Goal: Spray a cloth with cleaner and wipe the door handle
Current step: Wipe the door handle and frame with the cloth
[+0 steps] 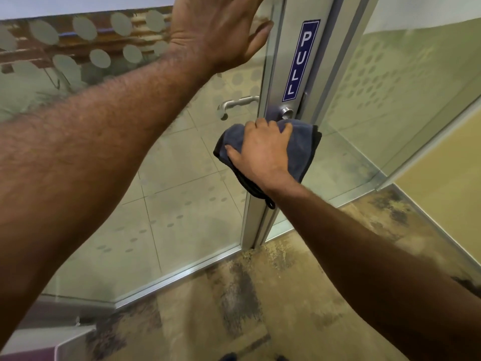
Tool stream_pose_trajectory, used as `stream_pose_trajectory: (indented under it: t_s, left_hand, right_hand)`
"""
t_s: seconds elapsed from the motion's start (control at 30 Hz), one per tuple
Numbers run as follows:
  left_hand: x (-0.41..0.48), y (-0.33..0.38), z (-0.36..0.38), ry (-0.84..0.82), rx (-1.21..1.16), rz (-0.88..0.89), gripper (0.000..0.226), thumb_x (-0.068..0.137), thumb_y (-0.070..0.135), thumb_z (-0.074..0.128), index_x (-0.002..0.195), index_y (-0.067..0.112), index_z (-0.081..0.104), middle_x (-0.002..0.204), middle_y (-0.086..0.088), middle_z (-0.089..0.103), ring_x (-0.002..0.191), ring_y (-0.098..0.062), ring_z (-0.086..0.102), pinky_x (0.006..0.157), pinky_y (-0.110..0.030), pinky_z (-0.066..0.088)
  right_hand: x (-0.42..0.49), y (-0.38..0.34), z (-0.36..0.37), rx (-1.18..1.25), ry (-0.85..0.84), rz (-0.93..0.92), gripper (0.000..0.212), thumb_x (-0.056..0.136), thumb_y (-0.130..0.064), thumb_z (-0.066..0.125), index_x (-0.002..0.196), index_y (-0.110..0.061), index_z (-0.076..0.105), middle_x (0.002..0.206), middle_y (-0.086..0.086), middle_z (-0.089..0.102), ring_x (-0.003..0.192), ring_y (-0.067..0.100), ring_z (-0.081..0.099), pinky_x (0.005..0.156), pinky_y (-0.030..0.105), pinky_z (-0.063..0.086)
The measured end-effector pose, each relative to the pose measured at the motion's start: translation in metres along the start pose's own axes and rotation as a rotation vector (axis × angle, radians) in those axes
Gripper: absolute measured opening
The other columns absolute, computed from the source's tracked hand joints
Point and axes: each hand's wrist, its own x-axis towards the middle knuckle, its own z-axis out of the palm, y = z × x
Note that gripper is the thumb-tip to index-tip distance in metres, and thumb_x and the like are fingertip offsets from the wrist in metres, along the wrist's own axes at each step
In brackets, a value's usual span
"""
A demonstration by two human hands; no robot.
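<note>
Cloth (302, 149), blue-grey and folded, lay pressed against the metal door frame (256, 204) just under the round handle base (285, 112); my right hand (263, 152) was spread over it, fingers (285, 127) curled over the upper fold and thumb (233, 151) flat on the left side, so the hand was gripping the cloth against the door; the near part of the door handle was hidden under cloth and hand, and I could not tell how much of it the cloth covered; a small dark loop (270, 203) hung from the cloth's lower edge beside my wrist; my left hand (216, 29) was raised high, open and holding nothing, palm toward the glass door (182, 178), thumb (259, 35) close to the frame edge; whether the palm touched the glass I could not tell; through the glass the lever of the far-side handle (235, 103) showed, pointing left; a blue sign reading PULL (299, 61) ran vertically down the frame above the handle base; frosted oval dots (83, 28) banded the glass at upper left; a second glass panel (377, 100) stood to the right of the frame, also dotted; mottled tan and dark carpet (247, 295) covered the floor on my side; pale tiles (169, 162) showed beyond the glass; dark shoe tips (229, 356) showed at the bottom edge.
</note>
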Motion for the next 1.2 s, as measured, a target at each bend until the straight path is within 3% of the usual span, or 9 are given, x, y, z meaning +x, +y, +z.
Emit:
stream_pose_trajectory:
  t_s: [0.13,0.27,0.4,0.5,0.63,0.8,0.97,1.1,1.2]
  left_hand:
    - [0.002,0.001,0.001,-0.034,0.001,-0.014,0.061,0.103,0.05,0.025,0.144,0.006,0.036,0.127,-0.031,0.047,0.112,-0.046,0.048,0.087,-0.052,0.039]
    - [0.002,-0.001,0.002,0.015,0.031,0.012,0.06,0.102,0.049,0.024,0.141,0.006,0.038,0.124,-0.031,0.049,0.108,-0.046,0.051,0.085,-0.051,0.04]
    - [0.003,-0.001,0.005,0.019,0.023,0.017,0.061,0.101,0.05,0.024,0.141,0.006,0.039,0.124,-0.031,0.049,0.106,-0.046,0.051,0.084,-0.051,0.041]
    - [0.002,-0.001,0.005,0.024,0.014,0.015,0.06,0.101,0.05,0.024,0.138,0.006,0.041,0.122,-0.03,0.05,0.104,-0.046,0.052,0.082,-0.051,0.042]
    - [0.002,-0.002,0.005,0.02,-0.001,0.004,0.059,0.102,0.05,0.025,0.137,0.005,0.041,0.121,-0.031,0.05,0.105,-0.046,0.052,0.083,-0.051,0.041]
    - [0.004,-0.002,0.005,0.043,0.048,0.019,0.058,0.102,0.049,0.025,0.139,0.006,0.038,0.121,-0.031,0.049,0.102,-0.046,0.052,0.08,-0.05,0.042]
    - [0.005,-0.001,0.003,0.05,0.066,0.019,0.061,0.102,0.049,0.023,0.146,0.008,0.032,0.129,-0.031,0.047,0.106,-0.045,0.052,0.082,-0.05,0.042]
    - [0.004,-0.001,0.0,0.062,0.056,0.031,0.061,0.102,0.047,0.025,0.146,0.006,0.033,0.131,-0.031,0.046,0.108,-0.047,0.051,0.083,-0.051,0.041]
    - [0.003,0.0,-0.001,0.0,0.02,0.015,0.061,0.103,0.048,0.026,0.145,0.005,0.035,0.129,-0.031,0.047,0.11,-0.046,0.05,0.085,-0.051,0.04]
  right_hand:
    - [-0.018,0.01,0.012,0.04,0.095,-0.136,0.056,0.078,-0.042,0.074,0.123,-0.013,0.058,0.119,0.01,0.062,0.112,0.03,0.057,0.105,0.056,0.037]
    - [-0.038,0.057,0.03,0.37,0.264,-0.435,0.064,0.082,-0.01,0.07,0.141,-0.01,0.045,0.144,0.016,0.052,0.138,0.03,0.04,0.117,0.059,0.026]
    - [-0.032,0.067,0.025,0.573,0.187,-0.409,0.06,0.088,-0.024,0.069,0.14,-0.011,0.042,0.146,0.016,0.05,0.142,0.031,0.037,0.122,0.055,0.016]
    - [-0.013,0.038,0.009,0.461,0.123,-0.265,0.065,0.083,-0.053,0.067,0.134,-0.017,0.049,0.13,0.006,0.061,0.12,0.024,0.057,0.112,0.049,0.036]
    - [0.002,-0.009,-0.003,0.172,0.08,-0.178,0.058,0.073,-0.038,0.081,0.118,-0.016,0.052,0.108,0.008,0.06,0.088,0.026,0.064,0.075,0.042,0.056]
    - [-0.02,0.013,0.008,0.027,0.147,-0.544,0.035,0.083,-0.01,0.059,0.117,-0.018,0.064,0.129,0.01,0.061,0.122,0.038,0.054,0.102,0.052,0.043]
    - [-0.008,0.058,0.019,0.047,0.24,-0.896,0.033,0.085,-0.019,0.064,0.117,-0.024,0.066,0.136,0.008,0.061,0.134,0.039,0.048,0.113,0.063,0.029]
    - [-0.009,0.078,0.02,0.279,0.209,-0.57,0.05,0.084,-0.043,0.062,0.129,-0.022,0.054,0.124,0.014,0.064,0.112,0.036,0.06,0.099,0.055,0.039]
    - [-0.003,0.066,0.014,0.298,0.195,-0.342,0.052,0.09,-0.063,0.047,0.102,-0.016,0.065,0.09,0.006,0.068,0.084,0.027,0.062,0.086,0.046,0.043]
